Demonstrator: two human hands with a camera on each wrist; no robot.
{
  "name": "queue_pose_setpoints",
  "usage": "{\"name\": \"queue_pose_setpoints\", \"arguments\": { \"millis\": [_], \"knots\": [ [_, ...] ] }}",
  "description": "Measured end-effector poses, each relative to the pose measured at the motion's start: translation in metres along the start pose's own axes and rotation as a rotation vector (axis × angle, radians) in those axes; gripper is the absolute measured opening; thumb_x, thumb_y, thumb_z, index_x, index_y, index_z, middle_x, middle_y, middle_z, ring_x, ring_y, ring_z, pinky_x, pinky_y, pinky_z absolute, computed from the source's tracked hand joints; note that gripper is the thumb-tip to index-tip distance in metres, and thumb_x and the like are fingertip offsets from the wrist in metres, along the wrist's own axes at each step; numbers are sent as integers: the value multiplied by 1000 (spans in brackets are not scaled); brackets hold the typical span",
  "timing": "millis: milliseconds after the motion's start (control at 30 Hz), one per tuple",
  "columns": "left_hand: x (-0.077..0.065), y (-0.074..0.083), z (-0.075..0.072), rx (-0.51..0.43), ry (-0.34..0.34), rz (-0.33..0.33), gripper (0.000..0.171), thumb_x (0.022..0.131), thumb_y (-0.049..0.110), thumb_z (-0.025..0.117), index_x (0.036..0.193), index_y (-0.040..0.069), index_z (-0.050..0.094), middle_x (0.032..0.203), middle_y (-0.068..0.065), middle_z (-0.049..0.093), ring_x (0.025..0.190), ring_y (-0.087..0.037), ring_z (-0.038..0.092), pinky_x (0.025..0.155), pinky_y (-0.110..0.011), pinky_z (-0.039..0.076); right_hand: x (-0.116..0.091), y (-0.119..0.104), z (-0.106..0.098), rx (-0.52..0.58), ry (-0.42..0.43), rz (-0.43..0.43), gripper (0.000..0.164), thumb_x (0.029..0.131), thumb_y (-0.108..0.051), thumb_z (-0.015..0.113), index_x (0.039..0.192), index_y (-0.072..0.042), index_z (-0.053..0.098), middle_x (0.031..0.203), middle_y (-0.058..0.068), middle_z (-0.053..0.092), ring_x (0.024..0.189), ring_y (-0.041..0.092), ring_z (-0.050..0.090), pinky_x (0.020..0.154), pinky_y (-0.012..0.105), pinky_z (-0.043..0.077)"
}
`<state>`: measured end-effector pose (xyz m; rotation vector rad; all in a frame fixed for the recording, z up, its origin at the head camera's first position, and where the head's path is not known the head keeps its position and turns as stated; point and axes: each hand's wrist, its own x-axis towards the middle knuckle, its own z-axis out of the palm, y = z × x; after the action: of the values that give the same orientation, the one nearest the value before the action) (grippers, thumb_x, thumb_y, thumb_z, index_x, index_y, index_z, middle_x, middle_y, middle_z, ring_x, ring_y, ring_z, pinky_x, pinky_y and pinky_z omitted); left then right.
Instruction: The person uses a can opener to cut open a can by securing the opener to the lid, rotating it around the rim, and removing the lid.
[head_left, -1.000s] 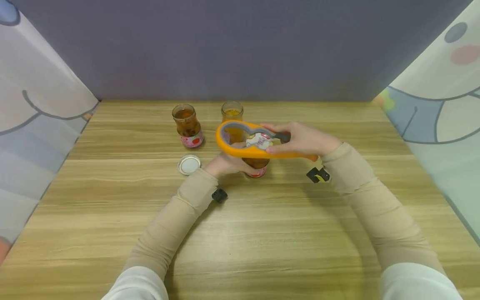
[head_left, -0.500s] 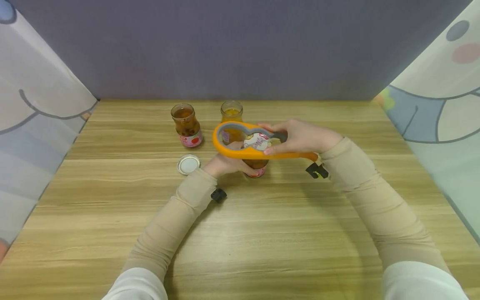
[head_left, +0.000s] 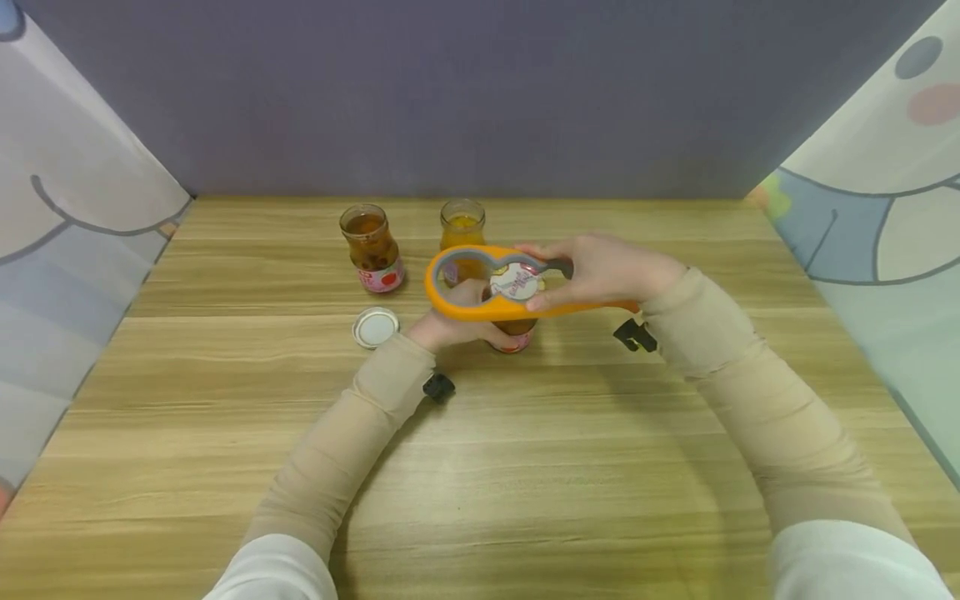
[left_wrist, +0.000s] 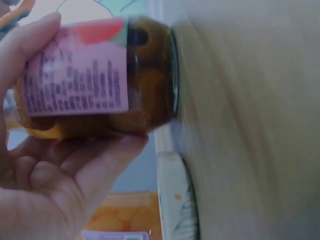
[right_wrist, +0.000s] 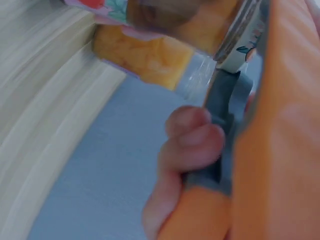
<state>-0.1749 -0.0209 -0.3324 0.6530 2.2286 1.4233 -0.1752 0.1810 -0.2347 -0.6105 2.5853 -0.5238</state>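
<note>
My left hand (head_left: pixel 461 321) grips a sealed glass jar (head_left: pixel 517 337) with a pink label, which stands upright on the table. In the left wrist view, the thumb and fingers lie on either side of this jar (left_wrist: pixel 145 80). My right hand (head_left: pixel 600 268) holds an orange jar opener (head_left: pixel 468 310) with a grey lining, level over the jar. The jar's white printed lid (head_left: pixel 516 282) shows within the opener's second opening. In the right wrist view, fingers (right_wrist: pixel 192 145) curl round the grey and orange handle, and the opener's grey jaw touches the lid's rim.
Behind stand two lidless glass jars: a brown-filled one (head_left: pixel 372 250) at left and a yellow-filled one (head_left: pixel 462 225) partly behind the opener. A lid (head_left: pixel 376 327) lies inside-up left of my left wrist. The left wrist view shows a lid (left_wrist: pixel 175 200) on the table.
Both hands keep their grips on the jar and the opener. The opener has shifted slightly left and now sits a little more level around the lid.
</note>
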Motion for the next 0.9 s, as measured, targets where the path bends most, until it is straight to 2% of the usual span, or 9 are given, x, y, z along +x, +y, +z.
{"name": "queue_pose_setpoints", "arguments": {
  "millis": [33,167,400,567,600,667,800,867,900],
  "knots": [
    [0,0,0,0,-1,-11,70,69,17,81,129,6,47,127,-8,55,115,-21,51,100,-34,43,0,-1,0,0,6,9,81,68,-61,71,138,-43,34,52,-8,31,42,11,25,43,25,31],
    [1,-1,0,30,7,-21,69,68,19,82,127,6,49,122,-7,57,109,-20,53,96,-33,45,-2,-2,0,-20,19,13,79,67,-63,70,136,-46,35,54,-8,29,43,12,27,45,26,33],
    [1,-2,2,-33,-6,-4,70,70,16,80,131,7,46,129,-7,53,117,-21,49,102,-35,41,-4,0,3,14,16,20,81,67,-64,70,137,-47,33,50,-9,20,42,12,25,43,24,28],
    [1,-4,1,-29,-15,-14,73,70,13,80,132,6,43,131,-8,52,118,-22,49,103,-35,41,-2,1,5,-3,7,15,83,69,-65,67,140,-45,30,51,-7,22,44,12,27,44,24,28],
    [1,-4,0,-30,-13,-14,71,70,13,80,131,5,44,130,-8,53,118,-22,50,103,-35,41,-1,1,4,-4,1,18,83,69,-66,67,140,-45,29,51,-7,28,46,12,28,47,25,30],
    [1,-4,0,-45,-9,-13,68,72,12,79,130,5,45,129,-8,53,118,-22,50,103,-36,41,0,2,3,-6,-11,16,82,70,-67,65,140,-48,26,63,-9,45,52,13,35,53,26,35],
    [3,-5,1,-21,-6,4,68,74,13,78,132,7,44,132,-7,51,122,-22,47,106,-37,38,2,6,3,-25,-32,-5,79,71,-71,60,137,-56,19,92,-2,58,69,17,46,67,31,41],
    [4,-5,2,-1,-17,14,67,74,14,78,131,7,44,131,-8,51,121,-22,48,105,-37,39,1,10,4,-65,-16,-40,80,74,-71,57,140,-52,17,110,-1,58,87,17,54,77,34,45],
    [5,-5,3,8,-21,17,67,74,14,78,132,7,44,131,-8,51,121,-22,47,105,-36,39,0,13,6,-77,1,-67,81,74,-69,59,142,-47,20,111,0,59,93,18,56,82,37,46]
  ]
}}
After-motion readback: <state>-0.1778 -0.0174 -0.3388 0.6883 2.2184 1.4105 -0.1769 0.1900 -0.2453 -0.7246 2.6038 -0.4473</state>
